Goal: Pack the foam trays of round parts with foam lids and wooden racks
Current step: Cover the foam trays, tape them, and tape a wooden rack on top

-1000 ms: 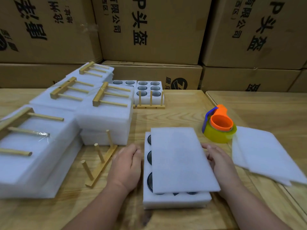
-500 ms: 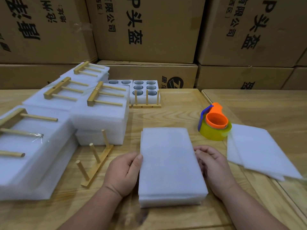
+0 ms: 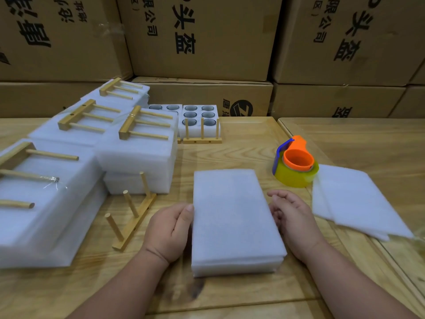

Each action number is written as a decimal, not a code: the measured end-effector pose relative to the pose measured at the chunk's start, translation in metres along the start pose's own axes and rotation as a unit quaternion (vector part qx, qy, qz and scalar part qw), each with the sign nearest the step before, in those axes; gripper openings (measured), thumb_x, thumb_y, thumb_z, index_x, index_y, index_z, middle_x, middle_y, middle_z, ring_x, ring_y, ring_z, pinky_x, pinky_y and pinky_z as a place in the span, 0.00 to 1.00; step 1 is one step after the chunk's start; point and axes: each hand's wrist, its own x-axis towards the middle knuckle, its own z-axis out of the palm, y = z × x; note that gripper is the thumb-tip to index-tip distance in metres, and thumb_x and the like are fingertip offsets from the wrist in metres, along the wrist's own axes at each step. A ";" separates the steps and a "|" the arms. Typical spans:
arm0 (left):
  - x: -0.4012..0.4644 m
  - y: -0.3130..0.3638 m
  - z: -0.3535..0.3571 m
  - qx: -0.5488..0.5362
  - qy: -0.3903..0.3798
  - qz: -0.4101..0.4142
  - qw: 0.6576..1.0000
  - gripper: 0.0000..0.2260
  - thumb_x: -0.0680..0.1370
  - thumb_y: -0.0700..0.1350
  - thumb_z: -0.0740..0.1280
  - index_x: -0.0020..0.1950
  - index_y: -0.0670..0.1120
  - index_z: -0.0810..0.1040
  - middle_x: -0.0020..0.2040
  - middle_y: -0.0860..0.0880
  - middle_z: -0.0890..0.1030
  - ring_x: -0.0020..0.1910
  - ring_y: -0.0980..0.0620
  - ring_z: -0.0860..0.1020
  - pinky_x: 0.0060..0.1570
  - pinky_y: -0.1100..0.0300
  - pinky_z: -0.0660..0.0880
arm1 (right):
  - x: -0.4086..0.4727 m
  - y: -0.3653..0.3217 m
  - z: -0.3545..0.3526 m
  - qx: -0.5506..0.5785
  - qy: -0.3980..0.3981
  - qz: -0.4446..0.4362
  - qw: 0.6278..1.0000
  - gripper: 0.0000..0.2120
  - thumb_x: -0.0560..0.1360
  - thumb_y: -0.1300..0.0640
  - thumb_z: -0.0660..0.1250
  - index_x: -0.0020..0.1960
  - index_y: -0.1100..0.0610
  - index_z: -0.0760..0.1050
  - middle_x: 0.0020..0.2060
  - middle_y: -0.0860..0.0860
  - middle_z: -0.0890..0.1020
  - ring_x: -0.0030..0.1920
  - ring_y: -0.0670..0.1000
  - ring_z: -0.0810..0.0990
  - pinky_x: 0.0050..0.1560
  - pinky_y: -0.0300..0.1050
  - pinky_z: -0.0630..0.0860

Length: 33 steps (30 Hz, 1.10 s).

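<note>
The stacked boxes (image 3: 197, 38) carried upside-down black Chinese print: "头盔" on the middle box, again on the right box (image 3: 349, 31), with smaller "公司" beside it. A round black logo (image 3: 241, 109) marked the lower box. Other characters were cropped and unreadable.

We see an orange-and-yellow tape dispenser (image 3: 296, 162) on the wooden table (image 3: 248, 143), right of centre, with stacked cardboard boxes (image 3: 200, 38) behind.

Foam tray (image 3: 236, 265) holes hidden under foam lid (image 3: 232, 215); leftmost packed stack (image 3: 34, 215) cut off by edge.
</note>
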 end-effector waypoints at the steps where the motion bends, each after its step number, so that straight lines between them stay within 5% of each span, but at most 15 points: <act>1: 0.001 0.001 0.001 -0.001 0.007 -0.014 1.000 0.19 0.80 0.61 0.52 0.34 0.53 0.68 0.30 0.55 0.73 0.31 0.51 0.72 0.35 0.45 0.71 | 0.002 -0.001 0.000 0.014 0.008 0.007 1.000 0.06 0.82 0.61 0.63 0.52 0.56 0.79 0.29 0.53 0.77 0.26 0.48 0.70 0.25 0.40 0.66; 7: -0.002 0.005 0.002 0.032 -0.008 -0.056 0.998 0.22 0.79 0.65 0.50 0.37 0.53 0.73 0.35 0.55 0.79 0.38 0.52 0.77 0.42 0.47 0.75 | -0.001 -0.003 -0.002 0.014 0.011 0.011 1.000 0.06 0.83 0.60 0.62 0.54 0.57 0.78 0.28 0.52 0.78 0.24 0.46 0.70 0.24 0.39 0.66; 12: -0.013 0.006 0.002 0.002 -0.013 -0.082 0.997 0.17 0.79 0.65 0.53 0.37 0.60 0.73 0.34 0.59 0.78 0.34 0.57 0.75 0.35 0.54 0.68 | -0.013 -0.001 0.004 -0.050 -0.021 -0.037 0.998 0.06 0.81 0.61 0.66 0.50 0.56 0.82 0.34 0.52 0.84 0.30 0.46 0.78 0.28 0.38 0.74; 33: -0.015 0.005 0.000 -0.076 -0.052 -0.087 0.992 0.20 0.81 0.63 0.54 0.41 0.50 0.72 0.35 0.51 0.76 0.38 0.45 0.75 0.44 0.36 0.74 | -0.016 0.000 0.004 -0.072 -0.049 -0.054 0.995 0.11 0.81 0.63 0.65 0.47 0.52 0.83 0.41 0.53 0.86 0.38 0.47 0.81 0.34 0.38 0.77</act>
